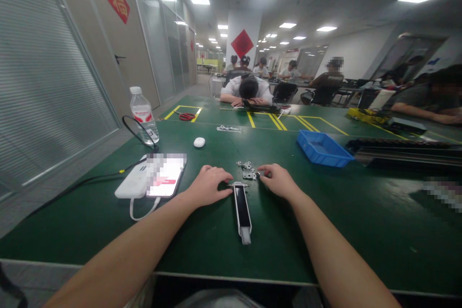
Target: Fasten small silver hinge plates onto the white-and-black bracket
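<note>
My left hand (212,185) rests on the green table beside the top end of a slim white-framed device with a long dark panel (242,207). Its thumb and index finger are apart, close to a thin metal rod that crosses that end of the device. My right hand (277,179) is closed in a pinch on a small metal part (258,174), whose exact kind is too small to make out. Just left of those fingertips lies a loose group of small metal pieces (248,172). A grey tab (246,236) sticks out of the device's near end.
On the left are a phone (169,183), a white power bank (132,180) with cables, and a water bottle (143,115). Farther back lie a white earbud case (199,142), red scissors (186,116) and a clear bag (229,128). A blue tray (323,148) stands right; a person leans on the far edge.
</note>
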Motion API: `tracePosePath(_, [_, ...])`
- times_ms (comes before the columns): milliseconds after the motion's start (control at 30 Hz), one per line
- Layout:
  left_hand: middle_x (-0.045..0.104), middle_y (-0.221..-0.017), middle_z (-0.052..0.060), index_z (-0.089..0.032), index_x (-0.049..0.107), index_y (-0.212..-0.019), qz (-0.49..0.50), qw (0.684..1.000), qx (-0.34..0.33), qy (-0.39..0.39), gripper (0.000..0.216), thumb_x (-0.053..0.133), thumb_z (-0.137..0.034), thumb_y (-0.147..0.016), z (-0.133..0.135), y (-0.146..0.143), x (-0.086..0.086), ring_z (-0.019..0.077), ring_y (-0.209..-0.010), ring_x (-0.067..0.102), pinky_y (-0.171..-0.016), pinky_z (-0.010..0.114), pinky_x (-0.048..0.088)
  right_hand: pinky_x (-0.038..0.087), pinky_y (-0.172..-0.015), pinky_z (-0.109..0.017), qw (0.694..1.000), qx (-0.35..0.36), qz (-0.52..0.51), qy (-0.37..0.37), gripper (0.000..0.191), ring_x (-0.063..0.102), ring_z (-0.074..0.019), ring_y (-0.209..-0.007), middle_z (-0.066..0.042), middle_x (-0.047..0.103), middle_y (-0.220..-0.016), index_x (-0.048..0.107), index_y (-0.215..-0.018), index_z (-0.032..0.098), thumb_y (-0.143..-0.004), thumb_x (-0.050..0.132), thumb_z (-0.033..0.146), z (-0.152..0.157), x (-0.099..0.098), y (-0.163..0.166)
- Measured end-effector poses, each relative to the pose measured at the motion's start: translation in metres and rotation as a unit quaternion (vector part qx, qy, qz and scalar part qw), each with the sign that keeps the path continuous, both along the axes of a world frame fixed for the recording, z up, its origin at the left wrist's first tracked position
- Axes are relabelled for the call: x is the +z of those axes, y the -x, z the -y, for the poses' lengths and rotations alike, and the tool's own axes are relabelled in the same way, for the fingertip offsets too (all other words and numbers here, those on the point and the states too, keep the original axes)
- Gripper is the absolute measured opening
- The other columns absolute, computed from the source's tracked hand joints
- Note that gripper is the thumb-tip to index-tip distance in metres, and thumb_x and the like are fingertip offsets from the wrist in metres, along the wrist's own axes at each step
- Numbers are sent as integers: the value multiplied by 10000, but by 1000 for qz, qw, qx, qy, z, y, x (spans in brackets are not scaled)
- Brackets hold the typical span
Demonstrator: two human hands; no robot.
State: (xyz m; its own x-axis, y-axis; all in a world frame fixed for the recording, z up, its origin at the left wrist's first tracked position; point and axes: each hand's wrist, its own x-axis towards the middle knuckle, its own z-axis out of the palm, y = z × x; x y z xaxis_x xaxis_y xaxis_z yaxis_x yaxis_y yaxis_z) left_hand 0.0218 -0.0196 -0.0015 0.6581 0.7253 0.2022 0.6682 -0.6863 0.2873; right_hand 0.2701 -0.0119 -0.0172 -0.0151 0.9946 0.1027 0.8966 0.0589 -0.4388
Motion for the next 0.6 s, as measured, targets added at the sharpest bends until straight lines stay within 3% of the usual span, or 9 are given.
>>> tracePosePath(167, [656,-983,13,-225,614,-1024,4,1000,-1,-4,244,595,-351,-816,0,0,0,200,-976,578,-875,360,308,429,-712,-274,1000,17,11,-19,283,556,-171,-747,-67,597,-828,725,-1041,243,-798,580,236,-4,-10,-1])
tracePosePath(400, [656,-978,12,-225,618,-1014,5,1000,0,1,233,596,-346,-815,0,0,-1,198,-970,577,-871,360,309,433,-763,-298,1000,10,3,-13,247,553,-178,-772,-70,584,-850,721,-989,207,-780,595,245,-3,-11,0])
tracePosePath(600, [653,-971,13,-227,622,-1006,3,1000,1,-7,233,603,-351,-810,0,0,-2,199,-970,574,-860,348,322,382,-963,-399,989,54,7,-138,398,444,-255,-1135,-112,540,-1197,580,-1231,220,-849,512,307,-6,-19,13])
